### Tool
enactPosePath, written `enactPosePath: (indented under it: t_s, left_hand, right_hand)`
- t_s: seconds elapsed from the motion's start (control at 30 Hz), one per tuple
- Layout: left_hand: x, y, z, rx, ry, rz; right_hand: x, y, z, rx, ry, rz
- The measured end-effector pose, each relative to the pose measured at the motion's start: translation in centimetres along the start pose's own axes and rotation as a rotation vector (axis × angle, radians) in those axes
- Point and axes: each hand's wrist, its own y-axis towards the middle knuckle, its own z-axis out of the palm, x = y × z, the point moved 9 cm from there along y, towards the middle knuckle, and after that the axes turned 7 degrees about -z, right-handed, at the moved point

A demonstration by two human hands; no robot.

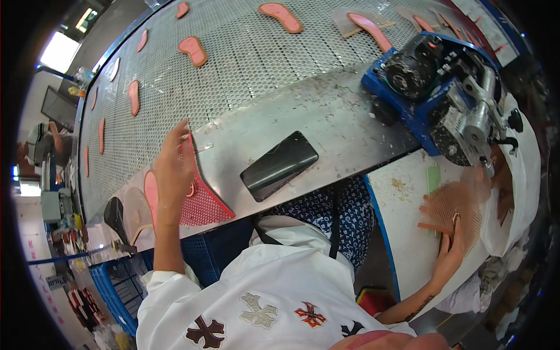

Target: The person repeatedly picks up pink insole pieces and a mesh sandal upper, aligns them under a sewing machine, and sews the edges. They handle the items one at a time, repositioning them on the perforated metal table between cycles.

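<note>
We see the left hand point(175, 169) at the red mesh piece point(204, 204), near the edge of the metal surface point(332, 105). Its fingers reach up to the top corner, but we cannot tell if they are pinching it. The right hand point(458, 239) is over the white board point(394, 204) off to the right, with its fingers at a tan mesh piece point(438, 205). That part is blurry, so we cannot tell how tight the fingers are.

What could go wrong? The low side of the red mesh is right by the edge, so we think a small tug or a bump from the body could make it slip off. The mesh looks thin and floppy, so it could fold if only one corner gets pulled.

The pink insole point(151, 195) sits just beside the left hand, and a sleeve or wrist could nudge it. The black phone point(280, 166) lies between the hands, close to the edge, so an arm going across might knock it down. The tan mesh could snag on the white cloth point(522, 175) if the right hand swings too far.
</note>
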Motion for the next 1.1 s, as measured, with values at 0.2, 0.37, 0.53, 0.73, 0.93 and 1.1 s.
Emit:
enactPosePath:
  t_s: [0.2, 0.37, 0.53, 0.73, 0.93, 1.1]
  left_hand:
    - [-17.7, -3.1, 10.8, 0.359, -0.423, 0.554]
    - [-29.0, -12.3, 15.6, 0.890, -0.981, 0.811]
    - [-29.9, -15.4, 21.5, 1.315, -1.201, 0.070]
    - [-31.2, -15.0, 22.8, 1.392, -1.501, -0.165]
    - [-36.9, -16.2, 22.6, 1.638, -1.258, -0.005]
    - [-39.1, -16.4, 23.2, 1.646, -1.293, 0.036]
  right_hand:
    - [0.1, -1.7, -7.1, -0.562, -0.108, 0.000]
    - [5.7, -3.2, -6.4, -0.788, 0.042, -0.098]
    - [17.1, -1.1, -1.6, -0.257, 0.160, -0.547]
    - [8.2, -0.9, -2.8, -0.612, 0.721, -0.012]
    - [1.3, -3.4, 0.3, -0.589, 1.312, 0.368]
    - [1.4, -3.0, -2.5, -0.743, 1.246, 0.251]
